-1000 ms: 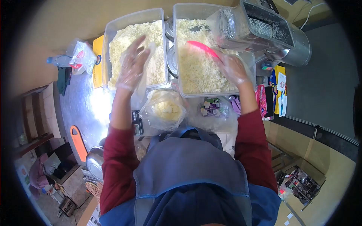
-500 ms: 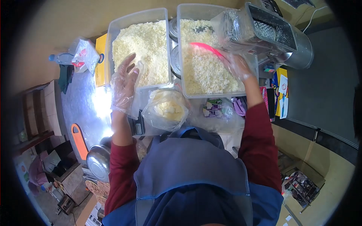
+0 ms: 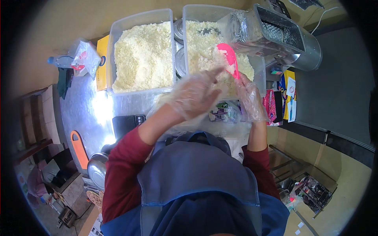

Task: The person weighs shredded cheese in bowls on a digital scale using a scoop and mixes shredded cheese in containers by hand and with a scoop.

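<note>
Gripping the pink scoop (image 3: 233, 58) by its handle, my gloved right fingers (image 3: 243, 80) tilt its crumb-dusted head over the clear plastic bin (image 3: 259, 70), while my left fingers (image 3: 215, 74) reach, loosely spread and unclenched, near the scoop.

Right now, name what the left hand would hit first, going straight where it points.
Probably the pink scoop in the right hand, just beyond the left hand; depth is unclear, so it might pass over or under.
</note>
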`<state>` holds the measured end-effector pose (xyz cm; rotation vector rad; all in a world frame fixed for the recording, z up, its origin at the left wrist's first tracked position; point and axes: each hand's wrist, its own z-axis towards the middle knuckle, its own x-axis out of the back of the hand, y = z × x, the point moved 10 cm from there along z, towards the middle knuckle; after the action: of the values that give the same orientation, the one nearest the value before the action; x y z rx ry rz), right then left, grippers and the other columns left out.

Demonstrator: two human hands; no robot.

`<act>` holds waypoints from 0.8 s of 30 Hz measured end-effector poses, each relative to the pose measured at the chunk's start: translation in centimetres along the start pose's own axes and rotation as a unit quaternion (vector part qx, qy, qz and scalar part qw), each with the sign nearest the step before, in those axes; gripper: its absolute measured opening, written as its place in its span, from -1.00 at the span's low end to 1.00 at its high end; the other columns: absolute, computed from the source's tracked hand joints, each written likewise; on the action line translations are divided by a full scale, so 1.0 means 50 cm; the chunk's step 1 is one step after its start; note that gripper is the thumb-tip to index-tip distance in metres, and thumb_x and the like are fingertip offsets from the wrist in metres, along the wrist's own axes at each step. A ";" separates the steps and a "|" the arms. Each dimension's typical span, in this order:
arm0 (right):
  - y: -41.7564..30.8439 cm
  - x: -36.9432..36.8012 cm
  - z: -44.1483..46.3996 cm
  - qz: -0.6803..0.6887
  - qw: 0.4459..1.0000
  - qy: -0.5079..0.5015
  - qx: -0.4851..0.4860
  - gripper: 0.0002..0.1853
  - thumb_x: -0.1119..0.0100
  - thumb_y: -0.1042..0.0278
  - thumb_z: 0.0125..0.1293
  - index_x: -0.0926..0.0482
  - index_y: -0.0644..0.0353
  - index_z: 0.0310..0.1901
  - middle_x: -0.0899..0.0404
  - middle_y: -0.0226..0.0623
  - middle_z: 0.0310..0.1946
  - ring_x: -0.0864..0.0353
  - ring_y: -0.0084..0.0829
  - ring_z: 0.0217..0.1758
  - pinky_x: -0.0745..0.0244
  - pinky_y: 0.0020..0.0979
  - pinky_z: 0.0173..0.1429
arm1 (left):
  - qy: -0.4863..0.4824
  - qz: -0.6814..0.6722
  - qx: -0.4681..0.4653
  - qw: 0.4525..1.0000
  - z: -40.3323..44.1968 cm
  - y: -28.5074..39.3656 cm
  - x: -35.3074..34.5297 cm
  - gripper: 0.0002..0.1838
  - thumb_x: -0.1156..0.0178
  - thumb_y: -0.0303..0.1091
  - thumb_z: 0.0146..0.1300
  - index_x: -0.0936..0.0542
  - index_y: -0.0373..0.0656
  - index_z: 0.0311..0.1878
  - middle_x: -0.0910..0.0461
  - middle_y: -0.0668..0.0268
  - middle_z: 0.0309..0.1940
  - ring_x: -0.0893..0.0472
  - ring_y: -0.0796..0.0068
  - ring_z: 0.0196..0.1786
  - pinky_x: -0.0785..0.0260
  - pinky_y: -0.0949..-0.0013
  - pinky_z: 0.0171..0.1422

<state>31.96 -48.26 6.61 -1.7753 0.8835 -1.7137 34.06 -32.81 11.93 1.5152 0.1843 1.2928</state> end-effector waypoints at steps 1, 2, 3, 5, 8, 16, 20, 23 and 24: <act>0.015 -0.015 -0.002 0.074 0.997 -0.007 -0.022 -0.63 0.07 0.25 0.39 -0.39 0.23 0.15 -0.55 0.14 -0.32 -0.57 0.00 -0.28 -0.42 -0.25 -0.15 | -0.036 0.020 0.009 0.999 0.007 0.005 -0.034 -0.47 -0.11 -0.35 0.24 -0.29 -0.19 0.28 -0.57 0.08 -0.16 -0.59 0.15 -0.13 -0.43 0.19 0.03; 0.020 -0.027 -0.005 0.147 0.988 -0.013 -0.045 -0.63 0.06 0.28 0.39 -0.39 0.27 0.14 -0.55 0.13 -0.33 -0.57 -0.03 -0.29 -0.41 -0.28 -0.14 | -0.073 0.039 0.018 0.996 0.010 0.005 -0.064 -0.45 -0.12 -0.37 0.22 -0.28 -0.18 0.29 -0.57 0.06 -0.18 -0.58 0.11 -0.15 -0.42 0.19 0.01; 0.008 -0.025 -0.010 0.148 0.988 -0.011 -0.045 -0.63 0.06 0.28 0.39 -0.39 0.27 0.14 -0.55 0.13 -0.33 -0.57 -0.03 -0.29 -0.41 -0.28 -0.14 | -0.074 0.040 0.016 0.996 0.011 0.003 -0.078 -0.45 -0.12 -0.37 0.22 -0.28 -0.18 0.29 -0.57 0.06 -0.18 -0.58 0.11 -0.15 -0.42 0.19 0.01; -0.009 -0.029 -0.027 0.142 0.983 -0.047 -0.109 -0.64 0.07 0.37 0.36 -0.39 0.27 0.15 -0.55 0.15 -0.29 -0.57 -0.01 -0.24 -0.41 -0.30 -0.11 | -0.091 0.014 0.011 0.996 0.011 -0.003 -0.107 -0.44 -0.07 -0.42 0.18 -0.26 -0.22 0.29 -0.55 0.02 -0.16 -0.55 0.06 -0.13 -0.40 0.17 0.00; -0.024 -0.016 -0.032 0.084 0.996 0.024 -0.003 -0.61 0.09 0.42 0.32 -0.38 0.29 0.16 -0.55 0.16 -0.26 -0.57 0.05 -0.20 -0.42 -0.26 -0.10 | -0.111 0.074 0.017 0.991 0.004 -0.011 -0.127 -0.41 0.00 -0.43 0.14 -0.23 -0.31 0.30 -0.54 -0.01 -0.14 -0.54 0.04 -0.12 -0.37 0.13 0.03; -0.050 -0.011 -0.058 -0.012 0.999 0.031 -0.002 -0.56 0.08 0.39 0.28 -0.35 0.26 0.21 -0.54 0.20 -0.23 -0.54 0.15 -0.16 -0.41 -0.09 -0.06 | -0.091 0.168 -0.068 0.979 -0.006 -0.004 -0.126 -0.45 0.03 -0.35 0.14 -0.32 -0.48 0.19 -0.56 0.02 -0.23 -0.56 0.10 -0.16 -0.40 0.23 -0.01; -0.073 0.004 -0.063 -0.184 0.982 -0.023 -0.041 -0.57 0.09 0.31 0.33 -0.35 0.19 0.22 -0.56 0.15 -0.32 -0.55 0.11 -0.19 -0.39 -0.02 -0.11 | -0.226 0.286 -0.010 0.931 -0.006 -0.059 -0.151 -0.49 0.02 -0.32 0.23 -0.35 -0.41 0.21 -0.53 0.09 -0.17 -0.55 0.14 -0.12 -0.37 0.22 0.08; -0.044 0.069 -0.054 -0.269 0.954 -0.022 -0.131 -0.60 0.10 0.22 0.35 -0.40 0.16 0.17 -0.56 0.13 -0.36 -0.56 0.08 -0.19 -0.40 -0.02 -0.13 | -0.180 0.158 0.017 0.971 0.000 -0.073 -0.060 -0.58 0.02 -0.36 0.26 -0.41 -0.30 0.17 -0.53 0.06 -0.17 -0.55 0.13 -0.12 -0.38 0.23 0.06; -0.020 0.077 -0.046 -0.269 0.954 -0.023 -0.131 -0.60 0.10 0.22 0.35 -0.40 0.16 0.17 -0.56 0.13 -0.36 -0.56 0.08 -0.19 -0.40 -0.02 -0.13 | -0.108 0.117 -0.019 0.987 0.000 -0.074 -0.022 -0.61 0.01 -0.42 0.24 -0.44 -0.22 0.15 -0.53 0.04 -0.13 -0.55 0.12 -0.08 -0.39 0.25 0.06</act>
<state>29.72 -50.34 10.07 -2.3931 0.6652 -1.9335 35.43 -32.05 8.38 1.6677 -0.1617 1.2947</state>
